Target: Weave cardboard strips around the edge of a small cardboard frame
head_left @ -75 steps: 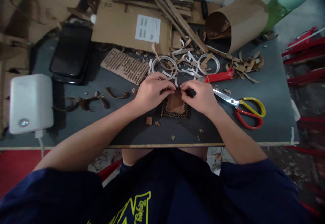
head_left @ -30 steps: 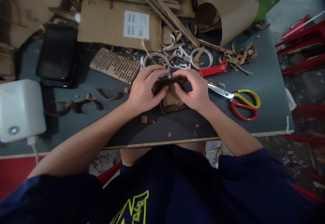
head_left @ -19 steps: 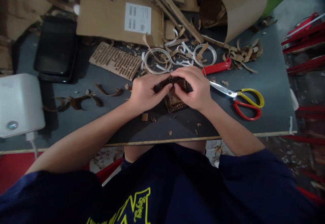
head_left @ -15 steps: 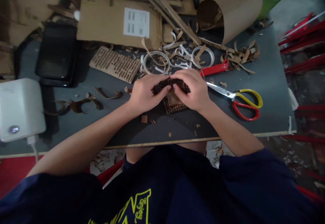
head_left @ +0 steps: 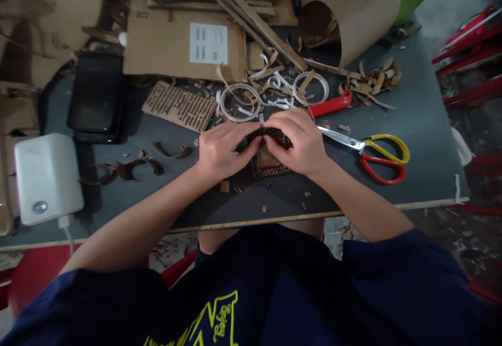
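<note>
- Both hands closed on one piece: left hand [head_left: 223,150] and right hand [head_left: 304,142] pinch the far wall of a small cardboard tray [head_left: 273,170], thumbs inside, fingers along the outer side.
- Tray near the front edge of the dark table [head_left: 219,211]; its far corners partly hidden by the hands.
- Scissors [head_left: 361,147] crowd the right hand, blades pointing at it.
- Red-handled tool [head_left: 331,105] just beyond the same hand.
- Past the fingertips: left ring [head_left: 222,108], right ring [head_left: 326,87], curled strips between.
- Corrugated piece [head_left: 178,106] beyond left hand; square scrap [head_left: 224,186] near the tray.
</note>
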`<state>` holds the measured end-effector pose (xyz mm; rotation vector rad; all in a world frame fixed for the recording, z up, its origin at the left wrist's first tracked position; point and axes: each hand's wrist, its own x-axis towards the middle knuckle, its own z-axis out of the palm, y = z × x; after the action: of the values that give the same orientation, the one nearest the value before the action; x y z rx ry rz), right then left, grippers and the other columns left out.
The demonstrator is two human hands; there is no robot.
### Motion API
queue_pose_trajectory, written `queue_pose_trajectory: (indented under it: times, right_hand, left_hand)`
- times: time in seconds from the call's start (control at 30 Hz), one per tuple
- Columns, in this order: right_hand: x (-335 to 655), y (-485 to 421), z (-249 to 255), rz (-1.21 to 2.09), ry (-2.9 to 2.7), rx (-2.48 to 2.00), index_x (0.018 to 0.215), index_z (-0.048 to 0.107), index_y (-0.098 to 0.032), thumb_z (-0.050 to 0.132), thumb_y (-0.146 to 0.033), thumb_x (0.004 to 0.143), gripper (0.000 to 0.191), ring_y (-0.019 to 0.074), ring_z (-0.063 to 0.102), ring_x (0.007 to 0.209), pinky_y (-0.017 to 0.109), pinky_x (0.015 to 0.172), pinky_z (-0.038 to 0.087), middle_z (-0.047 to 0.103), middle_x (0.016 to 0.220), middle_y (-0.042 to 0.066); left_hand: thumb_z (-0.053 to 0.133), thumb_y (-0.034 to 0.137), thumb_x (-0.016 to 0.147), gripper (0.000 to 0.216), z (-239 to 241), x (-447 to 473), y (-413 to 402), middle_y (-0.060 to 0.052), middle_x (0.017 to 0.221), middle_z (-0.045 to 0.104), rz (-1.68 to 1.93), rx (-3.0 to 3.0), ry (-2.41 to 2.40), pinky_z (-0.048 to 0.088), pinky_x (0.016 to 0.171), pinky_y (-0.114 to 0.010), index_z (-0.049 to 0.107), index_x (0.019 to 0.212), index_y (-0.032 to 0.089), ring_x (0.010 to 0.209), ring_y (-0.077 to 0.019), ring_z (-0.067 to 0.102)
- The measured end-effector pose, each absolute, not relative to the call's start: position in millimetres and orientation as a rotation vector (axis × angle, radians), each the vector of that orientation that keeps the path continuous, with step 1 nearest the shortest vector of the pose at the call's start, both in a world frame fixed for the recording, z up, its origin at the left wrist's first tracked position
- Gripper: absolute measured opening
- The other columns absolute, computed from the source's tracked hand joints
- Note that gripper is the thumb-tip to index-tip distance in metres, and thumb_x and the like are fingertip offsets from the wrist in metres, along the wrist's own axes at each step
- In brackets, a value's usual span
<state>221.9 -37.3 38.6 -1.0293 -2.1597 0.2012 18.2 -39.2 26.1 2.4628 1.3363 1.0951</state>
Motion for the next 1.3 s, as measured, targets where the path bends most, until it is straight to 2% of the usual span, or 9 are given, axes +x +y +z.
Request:
queue_pose_trajectory:
  times: [0.3, 0.6, 0.8, 0.87, 0.97, 1.07, 1.13, 1.2, 1.3]
  right_hand:
    - [224.1, -33.3, 33.8, 0.312, -2.147, -1.089, 0.125, 0.067, -0.026, 0.052, -0.028, 0.098, 0.032, 0.0263, 0.066, 0.119, 0.051, 0.108, 0.052, 0.073, 0.123, 0.006]
    - [222.7, -28.5, 31.6, 0.380, -2.083, -1.134, 0.114, 0.071, -0.026, 0.049, -0.029, 0.099, 0.026, 0.0244, 0.069, 0.116, 0.048, 0.106, 0.054, 0.077, 0.117, 0.004]
    - [224.3, -26.1, 29.4, 0.373, -2.067, -1.088, 0.112, 0.072, -0.026, 0.051, -0.031, 0.098, 0.025, 0.0242, 0.070, 0.113, 0.047, 0.105, 0.054, 0.077, 0.115, 0.005]
    - [224.9, -26.1, 29.4, 0.362, -2.066, -1.055, 0.112, 0.072, -0.025, 0.051, -0.031, 0.097, 0.026, 0.0240, 0.071, 0.111, 0.046, 0.104, 0.054, 0.077, 0.113, 0.005]
    - [225.6, -28.4, 32.2, 0.382, -2.092, -1.061, 0.117, 0.069, -0.024, 0.051, -0.030, 0.093, 0.031, 0.0254, 0.070, 0.114, 0.048, 0.105, 0.054, 0.076, 0.116, 0.006]
    - [226.1, -31.9, 35.5, 0.445, -2.120, -1.077, 0.129, 0.061, -0.025, 0.051, -0.029, 0.088, 0.043, 0.0278, 0.065, 0.122, 0.051, 0.107, 0.052, 0.072, 0.125, 0.007]
    - [226.4, -33.0, 35.6, 0.489, -2.075, -1.112, 0.138, 0.052, -0.025, 0.054, -0.030, 0.085, 0.053, 0.0283, 0.064, 0.124, 0.048, 0.101, 0.056, 0.068, 0.132, 0.009]
    - [226.8, -32.1, 33.3, 0.527, -1.996, -1.196, 0.143, 0.043, -0.026, 0.060, -0.033, 0.085, 0.061, 0.0278, 0.066, 0.118, 0.043, 0.087, 0.061, 0.064, 0.136, 0.011]
    - [227.4, -28.2, 27.6, 0.586, -1.909, -1.314, 0.134, 0.050, -0.026, 0.065, -0.037, 0.086, 0.052, 0.0234, 0.071, 0.097, 0.035, 0.069, 0.061, 0.069, 0.125, 0.011]
  left_hand:
    - [0.058, 0.035, 0.095, 0.027, 23.9, 15.7, -35.0, -0.003, 0.099, 0.080, 1.053, 2.384, 1.452, 0.061, 0.084, -0.032, 0.076, 0.112, 0.024, 0.089, -0.0192, 0.076]
    - [0.059, 0.039, 0.096, 0.029, 25.9, 14.9, -32.3, -0.004, 0.101, 0.079, 1.036, 2.233, 1.414, 0.059, 0.076, -0.028, 0.075, 0.112, 0.022, 0.078, -0.0154, 0.072]
    - [0.063, 0.039, 0.094, 0.033, 21.8, 14.5, -29.7, -0.006, 0.113, 0.076, 1.038, 2.190, 1.373, 0.058, 0.075, -0.025, 0.072, 0.120, 0.022, 0.091, -0.0162, 0.072]
    - [0.064, 0.037, 0.094, 0.030, 23.2, 14.5, -29.7, -0.005, 0.110, 0.077, 1.043, 2.184, 1.347, 0.058, 0.076, -0.026, 0.073, 0.119, 0.023, 0.087, -0.0159, 0.071]
    - [0.063, 0.035, 0.095, 0.024, 26.7, 14.6, -31.4, -0.004, 0.100, 0.078, 1.073, 2.208, 1.310, 0.058, 0.079, -0.029, 0.076, 0.111, 0.023, 0.078, -0.0147, 0.070]
    - [0.062, 0.036, 0.095, 0.024, 27.6, 14.6, -33.5, -0.004, 0.102, 0.078, 1.118, 2.191, 1.324, 0.058, 0.076, -0.029, 0.075, 0.109, 0.022, 0.081, -0.0157, 0.070]
    - [0.061, 0.038, 0.096, 0.026, 26.0, 14.4, -33.6, -0.005, 0.107, 0.076, 1.135, 2.142, 1.381, 0.057, 0.072, -0.028, 0.073, 0.112, 0.021, 0.086, -0.0164, 0.070]
    - [0.059, 0.039, 0.097, 0.027, 23.3, 14.2, -31.9, -0.005, 0.110, 0.074, 1.171, 2.077, 1.473, 0.056, 0.070, -0.027, 0.070, 0.114, 0.020, 0.089, -0.0167, 0.069]
    - [0.061, 0.038, 0.096, 0.025, 19.4, 14.5, -27.2, -0.006, 0.107, 0.072, 1.237, 1.974, 1.577, 0.054, 0.066, -0.024, 0.068, 0.111, 0.019, 0.089, -0.0152, 0.068]
